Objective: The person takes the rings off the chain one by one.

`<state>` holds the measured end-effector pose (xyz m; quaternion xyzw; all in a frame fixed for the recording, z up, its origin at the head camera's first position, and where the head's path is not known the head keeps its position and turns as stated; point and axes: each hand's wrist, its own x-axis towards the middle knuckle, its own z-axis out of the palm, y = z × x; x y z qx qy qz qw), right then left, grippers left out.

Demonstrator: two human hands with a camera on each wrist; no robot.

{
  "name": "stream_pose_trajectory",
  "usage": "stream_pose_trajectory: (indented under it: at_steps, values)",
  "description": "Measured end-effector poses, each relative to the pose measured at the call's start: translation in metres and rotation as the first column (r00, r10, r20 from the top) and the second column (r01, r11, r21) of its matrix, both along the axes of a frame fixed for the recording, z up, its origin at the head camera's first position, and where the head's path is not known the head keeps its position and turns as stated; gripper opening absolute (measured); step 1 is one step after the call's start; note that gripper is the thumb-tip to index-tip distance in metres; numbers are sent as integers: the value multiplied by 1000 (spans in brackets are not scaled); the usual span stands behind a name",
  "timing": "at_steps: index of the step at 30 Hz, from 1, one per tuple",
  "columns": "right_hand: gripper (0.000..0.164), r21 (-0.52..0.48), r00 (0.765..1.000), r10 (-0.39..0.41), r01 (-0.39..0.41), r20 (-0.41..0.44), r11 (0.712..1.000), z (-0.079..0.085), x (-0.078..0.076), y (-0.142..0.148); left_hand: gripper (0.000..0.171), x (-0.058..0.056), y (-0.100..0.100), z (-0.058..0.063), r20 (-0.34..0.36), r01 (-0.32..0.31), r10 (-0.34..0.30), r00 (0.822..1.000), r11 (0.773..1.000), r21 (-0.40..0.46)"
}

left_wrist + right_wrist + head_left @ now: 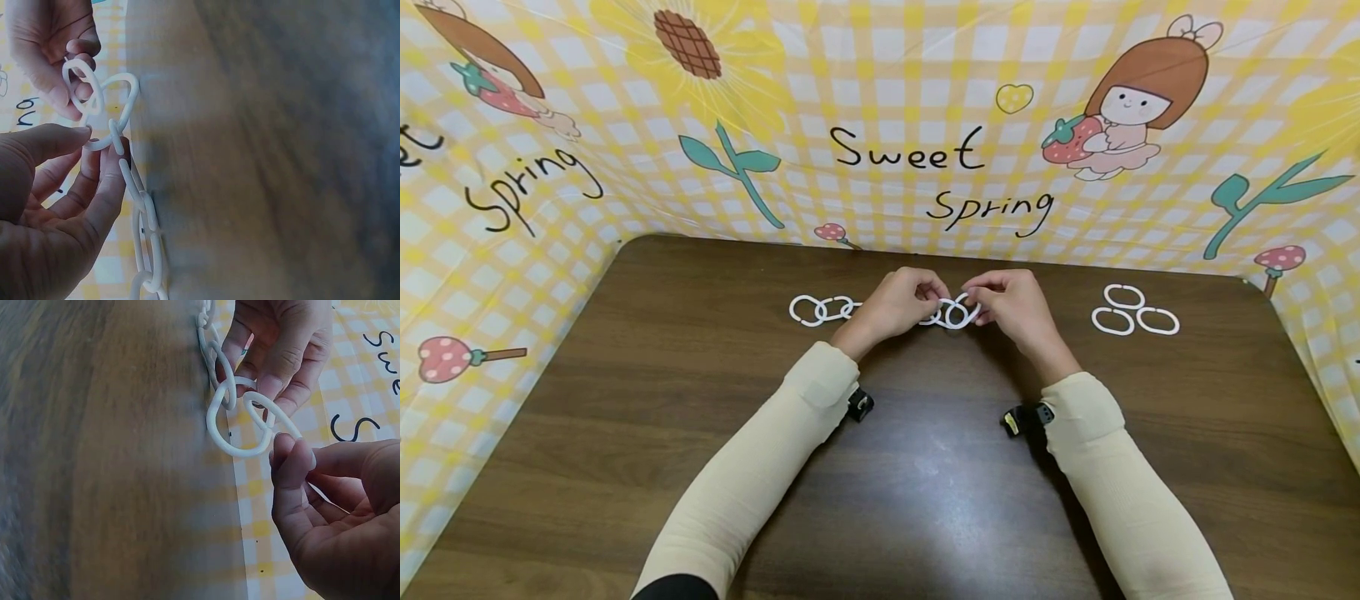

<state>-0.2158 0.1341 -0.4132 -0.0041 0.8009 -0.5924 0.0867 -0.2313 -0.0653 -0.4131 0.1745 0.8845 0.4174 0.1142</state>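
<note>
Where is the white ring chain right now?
In the head view, the chain runs along the far middle of the table, partly hidden by the left hand, its right end at the right hand, left of three loose rings.

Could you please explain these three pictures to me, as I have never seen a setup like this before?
There is no machine working here, but a person, bare-handed, at a table. The wide picture comes from a camera on the head; the close ones come from the left wrist camera and right wrist camera. Part of a white chain lies at left, and three loose rings lie at right. The left hand pinches the chain's end ring, and the right hand pinches another ring that touches it; whether these two are fully linked is hard to tell.
</note>
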Motion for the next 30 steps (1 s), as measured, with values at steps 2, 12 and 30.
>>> stream_pose_trajectory:
  at_steps: [2,12,30]
  values:
    - [20,16,1000,4,-4,-11,1000,0,0,0,12,0,0,-1,-3,2,-2,1000,1000,0]
    - [19,66,999,15,-13,-35,998,3,1,0,13,0,1,0,-13,6,-6,1000,1000,2]
    - [23,73,999,36,-33,-37,997,7,3,-2,13,2,1,1,-12,6,-6,1000,1000,8]
